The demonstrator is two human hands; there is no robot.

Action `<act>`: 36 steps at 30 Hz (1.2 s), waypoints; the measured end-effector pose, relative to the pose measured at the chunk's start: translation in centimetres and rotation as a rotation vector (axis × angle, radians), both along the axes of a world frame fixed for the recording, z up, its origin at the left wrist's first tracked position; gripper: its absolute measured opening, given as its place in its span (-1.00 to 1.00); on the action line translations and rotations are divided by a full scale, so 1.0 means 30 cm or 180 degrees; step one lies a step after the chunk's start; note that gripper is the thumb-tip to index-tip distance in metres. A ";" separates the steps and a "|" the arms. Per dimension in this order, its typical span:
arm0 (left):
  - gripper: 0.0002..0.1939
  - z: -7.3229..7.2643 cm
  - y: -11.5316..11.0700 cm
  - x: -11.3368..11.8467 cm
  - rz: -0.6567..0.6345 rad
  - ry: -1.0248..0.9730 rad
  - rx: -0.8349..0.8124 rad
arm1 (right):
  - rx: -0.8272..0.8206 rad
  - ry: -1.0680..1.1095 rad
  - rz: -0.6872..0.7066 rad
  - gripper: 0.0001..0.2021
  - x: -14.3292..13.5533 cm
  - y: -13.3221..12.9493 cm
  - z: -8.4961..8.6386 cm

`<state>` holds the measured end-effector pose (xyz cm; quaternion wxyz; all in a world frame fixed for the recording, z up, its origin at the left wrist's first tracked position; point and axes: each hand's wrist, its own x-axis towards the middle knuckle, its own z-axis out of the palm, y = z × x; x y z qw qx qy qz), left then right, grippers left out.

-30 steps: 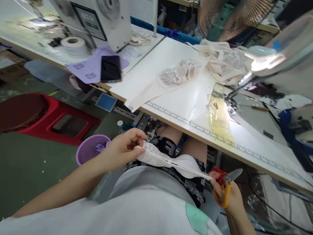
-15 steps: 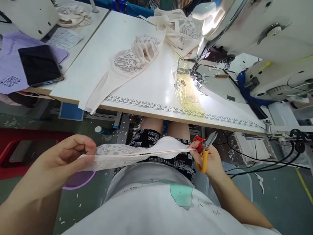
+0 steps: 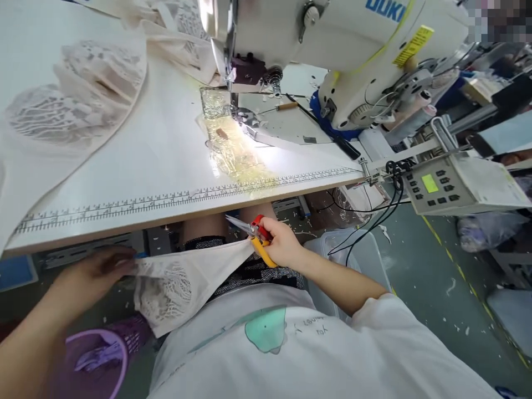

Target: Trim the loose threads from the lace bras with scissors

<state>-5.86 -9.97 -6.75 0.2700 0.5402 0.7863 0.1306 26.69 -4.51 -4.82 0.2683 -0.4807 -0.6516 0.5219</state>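
Note:
A pale cream lace bra point(image 3: 172, 288) hangs stretched between my two hands above my lap, just in front of the table edge. My left hand point(image 3: 89, 277) is closed on its lace end, the fingertips slightly blurred. My right hand point(image 3: 286, 244) pinches the smooth narrow end. That same hand also holds scissors point(image 3: 261, 252) with one red and one yellow handle, their blades pointing left and a little apart, away from the fabric. Another cream lace bra point(image 3: 103, 130) lies on the table, close above my left hand.
A sewing machine point(image 3: 282, 33) with its lamp lit stands on the white table point(image 3: 166, 166), which has a ruler strip along its front edge. More cream fabric lies behind. A control box point(image 3: 440, 183) hangs at right. Below are a purple basket point(image 3: 124, 354) and a clear bin point(image 3: 374, 255).
My view has swung to the right. The bra between my hands has turned, so its lace cup now hangs down near my left hand. Both hands keep their hold, scissors still in the right.

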 end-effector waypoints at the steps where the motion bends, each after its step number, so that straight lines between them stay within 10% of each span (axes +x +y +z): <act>1: -0.79 0.005 0.019 0.032 -0.0216 0.0271 -0.0104 | -0.0011 -0.0029 -0.0026 -0.80 0.003 0.006 0.001; 4: -0.68 0.029 0.044 0.161 -0.1111 0.0743 0.0198 | -0.0090 -0.0112 -0.0048 -0.81 0.013 0.015 0.015; 9: -0.65 0.063 0.071 0.419 -0.2096 -0.0344 0.0941 | -0.0284 -0.0210 -0.0054 -0.85 0.017 0.012 0.034; 22: -0.79 0.082 0.102 0.524 -0.1388 -0.2384 0.0050 | -0.0598 0.0229 0.0004 -0.61 0.065 0.013 0.004; 30: -0.91 0.088 0.084 0.570 -0.1397 -0.1560 0.0610 | -0.0912 0.0690 -0.0171 -0.56 0.052 0.005 -0.007; 36: -0.91 0.119 0.080 0.565 -0.1184 -0.2448 0.0440 | -0.0415 0.0371 0.0432 -0.48 0.107 0.035 0.019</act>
